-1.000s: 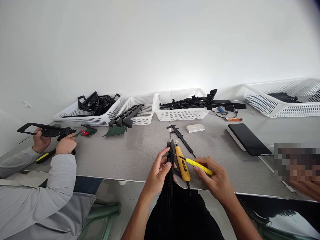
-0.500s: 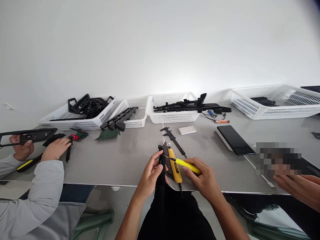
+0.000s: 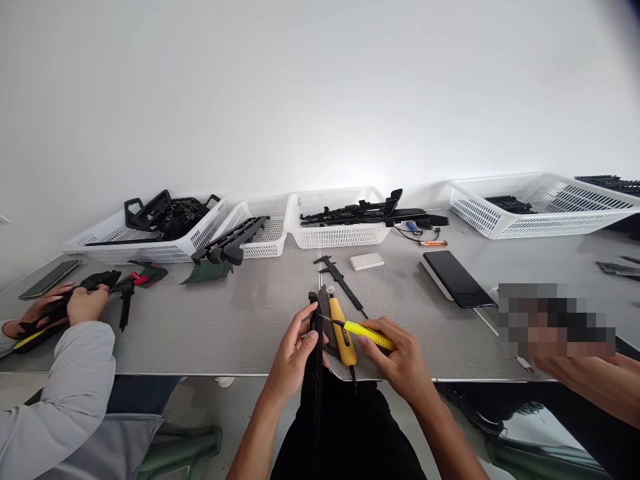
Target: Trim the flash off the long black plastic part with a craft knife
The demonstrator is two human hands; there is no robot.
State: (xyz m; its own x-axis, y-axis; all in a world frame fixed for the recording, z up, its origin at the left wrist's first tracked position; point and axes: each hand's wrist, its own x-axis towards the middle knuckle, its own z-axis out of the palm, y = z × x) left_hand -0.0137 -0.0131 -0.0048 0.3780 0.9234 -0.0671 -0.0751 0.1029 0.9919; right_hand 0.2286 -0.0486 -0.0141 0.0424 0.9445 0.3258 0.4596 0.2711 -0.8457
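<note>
My left hand [image 3: 295, 350] grips a long black plastic part [image 3: 316, 333] held on edge at the near edge of the grey table [image 3: 240, 320]; the part runs down toward my lap. My right hand [image 3: 400, 360] is closed round a yellow craft knife [image 3: 367, 333] whose thin tip points left against the black part. An orange-yellow handled tool [image 3: 343, 340] lies on the table between my two hands. A black plastic caliper [image 3: 340, 277] lies just beyond them.
Several white baskets [image 3: 340, 233] with black plastic parts line the back, one more at right [image 3: 540, 210]. A dark phone [image 3: 457, 277], a small white box [image 3: 367, 261] and green pieces [image 3: 205, 272] lie on the table. A person in grey sleeves [image 3: 75, 373] works at left; another person's forearm [image 3: 590, 380] is at right.
The view has shifted, so everything sits further left. The person at left lowered the black frame and now has both hands on the table. My hands keep their grips.
</note>
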